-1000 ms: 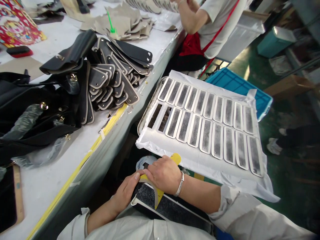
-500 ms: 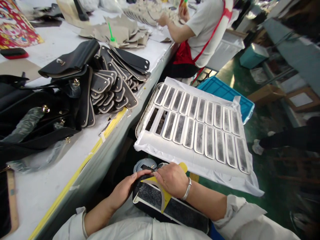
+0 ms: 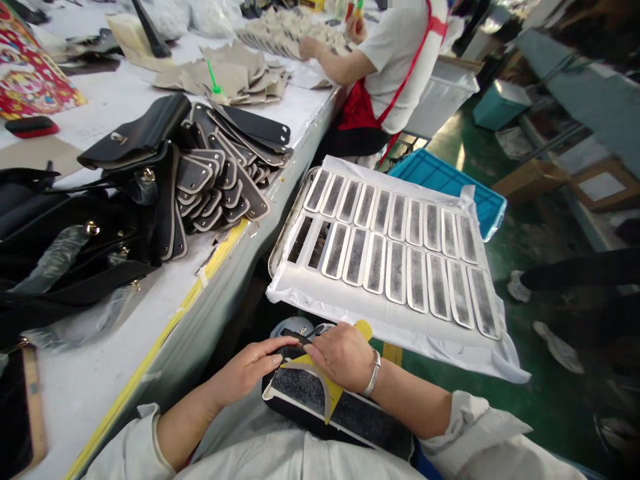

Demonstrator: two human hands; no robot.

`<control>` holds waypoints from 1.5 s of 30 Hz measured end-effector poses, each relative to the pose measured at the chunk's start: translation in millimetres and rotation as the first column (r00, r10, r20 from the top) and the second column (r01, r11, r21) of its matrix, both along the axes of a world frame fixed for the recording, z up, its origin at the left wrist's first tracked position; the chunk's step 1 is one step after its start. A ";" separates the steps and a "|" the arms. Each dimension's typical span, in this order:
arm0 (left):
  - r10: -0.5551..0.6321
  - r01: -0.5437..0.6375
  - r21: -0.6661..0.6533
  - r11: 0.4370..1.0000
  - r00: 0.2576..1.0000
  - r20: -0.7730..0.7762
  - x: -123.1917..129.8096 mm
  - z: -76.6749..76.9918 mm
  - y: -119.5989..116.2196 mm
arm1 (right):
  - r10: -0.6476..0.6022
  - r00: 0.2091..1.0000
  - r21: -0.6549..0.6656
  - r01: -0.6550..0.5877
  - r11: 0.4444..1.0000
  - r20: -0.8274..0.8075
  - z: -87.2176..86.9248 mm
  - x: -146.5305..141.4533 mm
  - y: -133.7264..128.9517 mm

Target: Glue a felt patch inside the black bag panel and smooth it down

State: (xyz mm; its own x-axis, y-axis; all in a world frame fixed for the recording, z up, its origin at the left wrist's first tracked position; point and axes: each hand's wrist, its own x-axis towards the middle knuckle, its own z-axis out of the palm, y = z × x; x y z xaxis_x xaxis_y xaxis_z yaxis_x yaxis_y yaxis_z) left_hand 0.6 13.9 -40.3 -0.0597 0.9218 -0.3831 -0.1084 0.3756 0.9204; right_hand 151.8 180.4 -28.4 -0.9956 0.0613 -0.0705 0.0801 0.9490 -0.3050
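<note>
A black bag piece (image 3: 370, 423) with a grey speckled panel and pale edging lies across my lap. My right hand (image 3: 345, 357), with a silver bracelet at the wrist, is closed round a yellow tool (image 3: 334, 397) whose curved, pointed blade rests over the panel's left end. At the piece's upper left corner, my left hand (image 3: 255, 367) lies with its fingers stretched along the black edge, near the right fingertips. Just beyond the hands, a grey-blue round thing (image 3: 290, 325) is partly hidden.
A white-covered board (image 3: 330, 293) holds rows of long grey strips with pale borders. Black bags (image 3: 50, 247) and a pile of black flaps (image 3: 215, 180) lie on the table (image 3: 120, 340) at left. Behind are a seated person (image 3: 395, 73) and a blue crate (image 3: 450, 187).
The left hand has shifted slightly, its fingers now straighter along the edge. The right hand and yellow tool have barely moved. At far right, another person's shoe has come into view.
</note>
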 end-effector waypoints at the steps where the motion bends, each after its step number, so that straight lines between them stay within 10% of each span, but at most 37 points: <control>1: 0.000 0.000 -0.001 1.000 1.000 -0.003 0.2 0.0 -0.2 | -0.002 1.000 0.000 0.002 1.000 0.004 0.3 0.2 0.5; 21: 0.148 -0.174 -0.125 0.977 0.969 -0.199 27.3 17.9 18.1 | -0.022 0.997 0.073 0.027 0.997 -0.072 -0.1 4.4 -2.0; 27: 0.074 -0.065 -0.068 0.996 0.988 0.134 12.1 15.1 7.9 | -0.183 0.982 -0.100 0.187 0.977 0.048 18.1 18.3 7.0; 31: 0.157 -0.126 -0.098 0.987 0.872 0.463 9.0 4.4 5.4 | -0.491 0.868 -0.452 0.470 0.758 0.080 35.0 7.4 9.0; 36: 0.318 -0.299 -0.134 0.945 0.740 0.592 11.4 -8.6 0.0 | -0.521 0.853 -0.648 0.417 0.638 0.036 54.4 -28.0 0.7; 41: 0.299 -0.289 -0.102 0.952 0.801 0.519 14.8 -11.2 -1.9 | -0.518 0.847 -0.992 0.090 -0.083 0.120 68.8 -54.3 -4.1; 45: 0.296 -0.303 -0.038 0.952 0.884 0.361 18.0 -14.1 2.2 | -0.529 0.847 -0.956 -0.108 -0.273 0.055 60.0 -63.8 -22.0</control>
State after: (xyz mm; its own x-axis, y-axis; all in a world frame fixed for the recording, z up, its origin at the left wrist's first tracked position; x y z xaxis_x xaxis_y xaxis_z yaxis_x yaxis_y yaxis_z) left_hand 18.7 16.1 -54.5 -0.1961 0.8889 -0.4140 -0.5363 0.2562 0.8042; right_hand 88.0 158.4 31.6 -0.8866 0.4531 -0.0930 -0.1939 -0.5466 -0.8146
